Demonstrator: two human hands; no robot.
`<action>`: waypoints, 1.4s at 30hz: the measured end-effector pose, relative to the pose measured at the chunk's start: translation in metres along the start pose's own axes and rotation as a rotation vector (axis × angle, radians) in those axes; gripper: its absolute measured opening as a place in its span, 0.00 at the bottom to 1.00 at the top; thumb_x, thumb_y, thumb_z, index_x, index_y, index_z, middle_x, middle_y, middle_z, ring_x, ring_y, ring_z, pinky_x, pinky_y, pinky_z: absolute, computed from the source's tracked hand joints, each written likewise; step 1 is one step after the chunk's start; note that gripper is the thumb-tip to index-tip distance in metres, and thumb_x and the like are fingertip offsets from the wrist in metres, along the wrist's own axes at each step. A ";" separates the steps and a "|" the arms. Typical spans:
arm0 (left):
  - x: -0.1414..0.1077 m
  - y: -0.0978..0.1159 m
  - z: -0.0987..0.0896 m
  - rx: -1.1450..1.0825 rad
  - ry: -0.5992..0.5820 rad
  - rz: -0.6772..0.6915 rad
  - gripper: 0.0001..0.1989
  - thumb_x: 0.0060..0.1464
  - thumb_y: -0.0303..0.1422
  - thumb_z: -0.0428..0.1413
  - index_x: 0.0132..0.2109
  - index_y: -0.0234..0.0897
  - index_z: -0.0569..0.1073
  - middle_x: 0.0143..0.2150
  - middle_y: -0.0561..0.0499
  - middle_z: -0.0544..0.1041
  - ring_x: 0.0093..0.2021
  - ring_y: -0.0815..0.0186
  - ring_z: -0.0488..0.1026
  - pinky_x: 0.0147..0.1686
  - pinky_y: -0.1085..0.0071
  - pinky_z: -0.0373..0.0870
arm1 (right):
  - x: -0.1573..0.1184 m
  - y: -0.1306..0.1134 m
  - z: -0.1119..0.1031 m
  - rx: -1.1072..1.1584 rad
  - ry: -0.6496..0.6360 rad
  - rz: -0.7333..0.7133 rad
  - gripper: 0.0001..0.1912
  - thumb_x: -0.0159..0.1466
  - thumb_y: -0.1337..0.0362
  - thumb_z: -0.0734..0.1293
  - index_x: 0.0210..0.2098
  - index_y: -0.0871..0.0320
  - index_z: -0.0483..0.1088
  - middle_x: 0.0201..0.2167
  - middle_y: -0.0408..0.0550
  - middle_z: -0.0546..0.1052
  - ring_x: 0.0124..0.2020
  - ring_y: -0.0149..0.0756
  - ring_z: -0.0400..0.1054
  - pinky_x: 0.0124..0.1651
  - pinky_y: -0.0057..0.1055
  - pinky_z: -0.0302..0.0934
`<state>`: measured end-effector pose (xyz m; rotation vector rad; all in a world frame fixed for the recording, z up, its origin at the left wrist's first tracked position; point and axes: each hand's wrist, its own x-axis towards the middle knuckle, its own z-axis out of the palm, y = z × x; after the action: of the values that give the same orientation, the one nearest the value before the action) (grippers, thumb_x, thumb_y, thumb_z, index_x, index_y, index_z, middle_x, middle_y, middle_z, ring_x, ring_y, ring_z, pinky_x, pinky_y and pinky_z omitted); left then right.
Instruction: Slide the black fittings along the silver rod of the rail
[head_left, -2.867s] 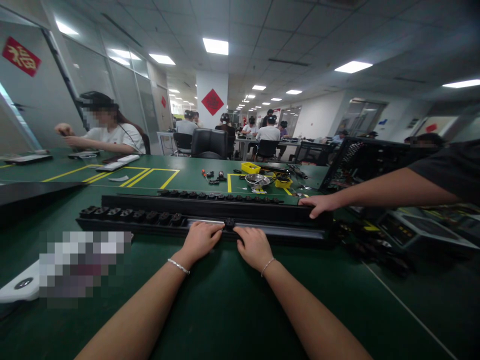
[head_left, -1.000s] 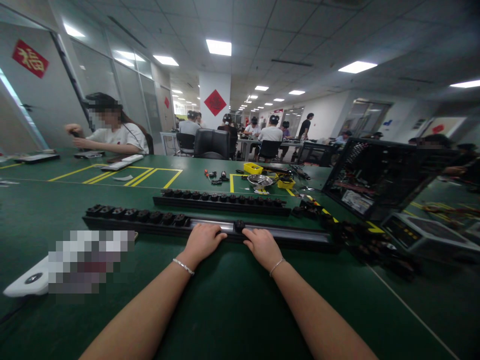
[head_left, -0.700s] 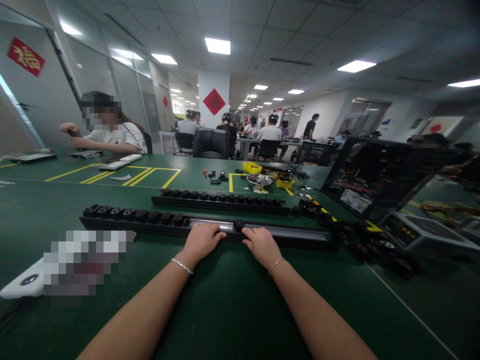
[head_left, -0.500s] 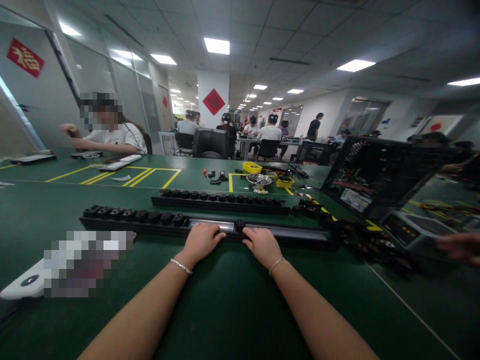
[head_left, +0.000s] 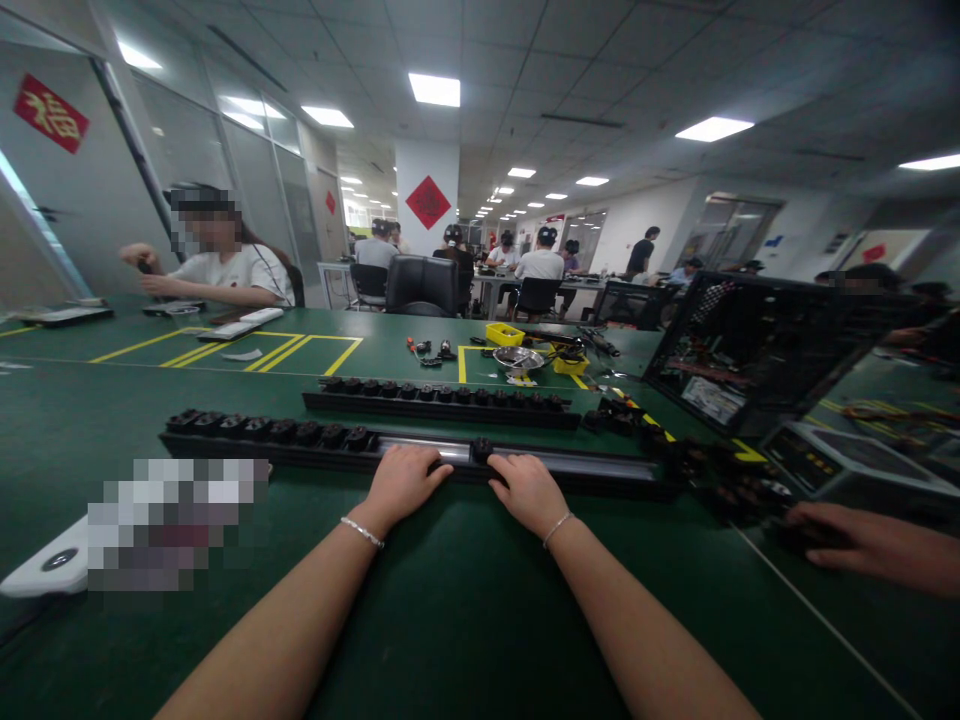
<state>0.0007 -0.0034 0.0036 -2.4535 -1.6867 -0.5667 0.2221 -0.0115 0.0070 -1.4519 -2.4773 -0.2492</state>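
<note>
A long black power strip [head_left: 262, 452] lies across the green table in front of me. Socket modules [head_left: 281, 432] fill its left part, while the right part is an open channel with a shiny inside. My left hand [head_left: 405, 482] rests over the near edge of the strip, fingers curled onto the channel and thumb pointing right. A single socket module [head_left: 481, 450] sits in the channel between my hands. My right hand [head_left: 529, 490] grips the strip just right of that module, its fingertips close to it. What lies under my fingers is partly hidden.
Behind lies a second strip of sockets [head_left: 442, 398]. Loose black parts [head_left: 739, 485] are heaped at the right, near a scale [head_left: 832, 460] and a computer case [head_left: 720, 350]. A co-worker's hand [head_left: 870, 540] reaches in there. A metal bowl [head_left: 517, 360] stands farther back.
The co-worker's hand at the right has come farther in, over the table near the loose black parts. My own hands and the strip have hardly moved.
</note>
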 end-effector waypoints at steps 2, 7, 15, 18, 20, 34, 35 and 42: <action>0.000 0.000 -0.001 -0.004 -0.006 -0.002 0.19 0.57 0.47 0.44 0.33 0.41 0.73 0.35 0.50 0.78 0.38 0.60 0.73 0.38 0.64 0.61 | -0.001 0.002 -0.002 0.001 -0.015 0.003 0.15 0.61 0.63 0.62 0.47 0.54 0.67 0.36 0.48 0.74 0.39 0.38 0.66 0.44 0.33 0.54; 0.000 0.001 -0.002 -0.021 -0.006 -0.005 0.19 0.57 0.47 0.44 0.34 0.41 0.73 0.35 0.50 0.78 0.38 0.60 0.73 0.39 0.64 0.62 | -0.002 0.006 -0.003 0.019 -0.023 0.007 0.14 0.61 0.63 0.62 0.47 0.54 0.67 0.36 0.48 0.75 0.40 0.38 0.67 0.45 0.33 0.54; 0.000 0.001 -0.001 -0.014 -0.009 -0.008 0.19 0.57 0.47 0.44 0.34 0.41 0.73 0.35 0.49 0.78 0.38 0.60 0.73 0.39 0.64 0.62 | -0.001 0.007 -0.002 0.026 -0.010 -0.003 0.12 0.60 0.63 0.63 0.44 0.55 0.67 0.35 0.48 0.75 0.39 0.37 0.67 0.45 0.32 0.54; 0.000 0.001 0.000 0.013 0.005 0.005 0.19 0.57 0.47 0.43 0.33 0.41 0.73 0.35 0.50 0.78 0.38 0.59 0.73 0.39 0.64 0.62 | -0.001 0.007 -0.001 0.021 -0.012 -0.007 0.11 0.60 0.63 0.63 0.42 0.56 0.67 0.34 0.48 0.74 0.38 0.37 0.66 0.45 0.32 0.54; -0.001 0.000 0.000 0.026 0.010 0.008 0.19 0.57 0.47 0.43 0.34 0.41 0.73 0.34 0.49 0.78 0.38 0.59 0.73 0.38 0.64 0.62 | -0.001 0.008 -0.001 0.022 -0.009 -0.013 0.10 0.60 0.63 0.63 0.41 0.56 0.67 0.34 0.48 0.74 0.38 0.37 0.66 0.44 0.32 0.54; -0.001 0.001 0.000 -0.018 0.016 -0.013 0.19 0.57 0.47 0.44 0.34 0.41 0.73 0.35 0.49 0.78 0.39 0.60 0.72 0.40 0.63 0.62 | -0.003 0.014 -0.008 0.046 -0.035 0.002 0.11 0.60 0.64 0.61 0.43 0.56 0.68 0.35 0.47 0.74 0.37 0.35 0.66 0.44 0.30 0.55; -0.001 0.001 -0.001 -0.018 0.013 -0.012 0.19 0.57 0.47 0.44 0.34 0.40 0.73 0.35 0.49 0.78 0.39 0.60 0.72 0.40 0.63 0.62 | -0.003 0.014 -0.008 0.051 -0.037 0.000 0.11 0.60 0.64 0.61 0.43 0.56 0.68 0.35 0.47 0.74 0.38 0.35 0.66 0.44 0.30 0.55; -0.001 0.001 -0.002 -0.028 0.001 -0.024 0.19 0.57 0.47 0.45 0.35 0.40 0.74 0.36 0.48 0.78 0.40 0.59 0.72 0.41 0.63 0.62 | -0.003 0.013 -0.009 0.036 -0.026 0.019 0.09 0.61 0.63 0.61 0.40 0.55 0.68 0.34 0.46 0.74 0.36 0.34 0.66 0.42 0.29 0.55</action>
<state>0.0005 -0.0053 0.0051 -2.4549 -1.7225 -0.5982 0.2364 -0.0104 0.0149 -1.4724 -2.4735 -0.1822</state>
